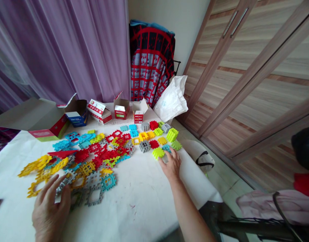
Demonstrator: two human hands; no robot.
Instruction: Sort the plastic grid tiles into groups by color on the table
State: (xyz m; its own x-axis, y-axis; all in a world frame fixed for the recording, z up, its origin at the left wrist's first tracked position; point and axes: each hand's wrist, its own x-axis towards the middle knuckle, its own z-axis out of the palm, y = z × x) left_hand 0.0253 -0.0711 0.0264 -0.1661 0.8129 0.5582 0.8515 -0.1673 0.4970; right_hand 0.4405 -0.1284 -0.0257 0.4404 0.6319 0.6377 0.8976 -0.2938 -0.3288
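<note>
At the front left of the pile, my left hand (50, 205) has its thumb and fingers closed about a grey interlocking tile (68, 176). My right hand (171, 164) rests on the table's right side, fingers apart, with the fingertips at a teal piece (166, 148). Just left of those fingertips sits a lime-green block (158, 153). Beyond them lie a green tile (176, 145) and a taller lime-green cube (172, 134). Loose notched tiles in red, yellow, blue and grey, among them a red tile (81, 156), spread across the left half.
Along the back stand a large open box (47, 131), a blue box (78, 118), and several small red-and-white boxes (138, 116). A white bag (172, 99) leans at the back right corner. The white-covered table (139, 201) ends on the right, near wooden cupboards (245, 77).
</note>
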